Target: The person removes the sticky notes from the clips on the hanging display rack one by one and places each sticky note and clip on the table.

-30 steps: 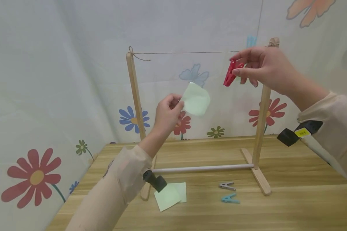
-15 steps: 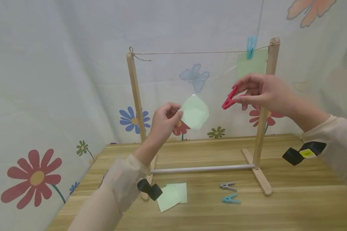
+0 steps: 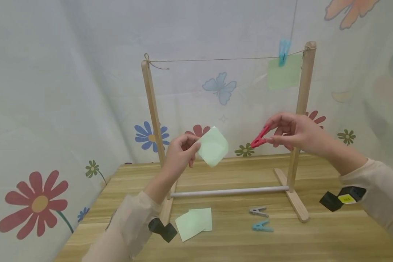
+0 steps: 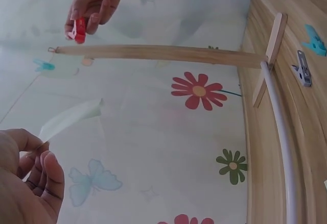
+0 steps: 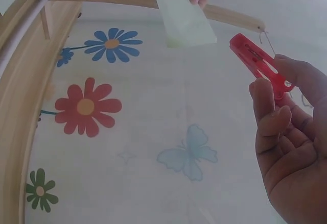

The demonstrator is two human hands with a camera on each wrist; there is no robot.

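Printed backdrop: pale, creased, with flowers and butterflies; it stands behind the table and fills the upper view.
Wooden table: light brown grain; it bears the frame, two loose sheets and two clothespins.
Wooden frame: two upright posts on flat feet; a white rod joins them low down.
Twine: strung between the post tops; knotted at the left post, with a loose end hanging there.
Right hand: thumb and fingertips pinch the handle end of a red clothespin, in front of the right post.
Left hand: thumb and fingers pinch one edge of a pale green sheet; the hand is raised above the table.
Held sheet: in the air below the twine and apart from it, between the two posts in the head view; slightly bent.
Hanging sheet: on the twine beside the right post, under a translucent blue clothespin.
Loose sheets: two, pale green, overlapping on the table near the frame's left foot.
Red clothespin: its nose points toward the held sheet; the two are apart.
Table clothespins: one turquoise; one grey, just behind it; both lie left of the frame's right foot.
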